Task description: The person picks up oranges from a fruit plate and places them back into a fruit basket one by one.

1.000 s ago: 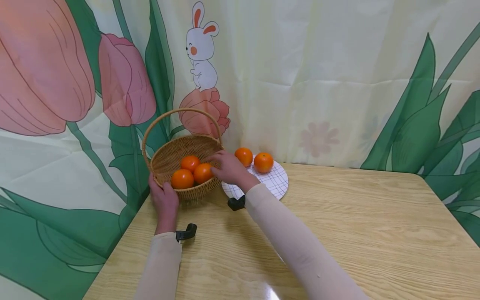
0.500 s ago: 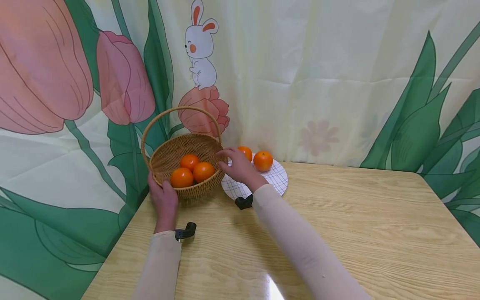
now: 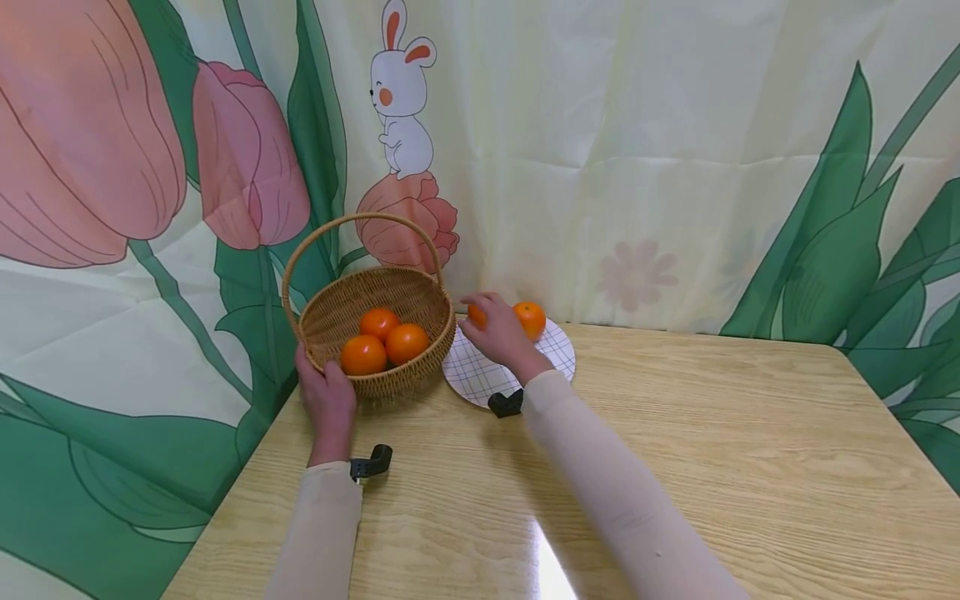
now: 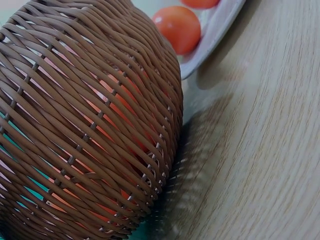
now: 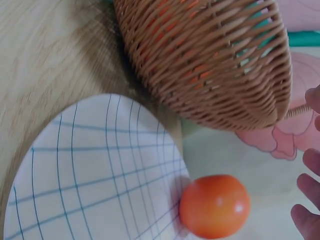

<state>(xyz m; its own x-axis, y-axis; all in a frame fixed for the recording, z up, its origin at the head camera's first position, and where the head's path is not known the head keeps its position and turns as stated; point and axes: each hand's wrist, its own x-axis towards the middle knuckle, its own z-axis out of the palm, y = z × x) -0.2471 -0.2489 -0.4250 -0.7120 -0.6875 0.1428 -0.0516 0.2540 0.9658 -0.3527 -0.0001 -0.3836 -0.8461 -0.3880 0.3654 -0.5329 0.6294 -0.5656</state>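
Right hand (image 3: 498, 333) hangs over the plate (image 3: 474, 379), back upward, fingers apart and holding nothing. The round orange fruit (image 5: 214, 206) lies just below it on the plate's far edge, no long axis evident. Left hand (image 3: 330, 400), farther off, grips the tilted basket (image 3: 396, 385).

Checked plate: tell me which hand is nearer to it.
The right hand: it hovers over the checked plate. The left hand grips the rim of the wicker basket, off to the plate's left.
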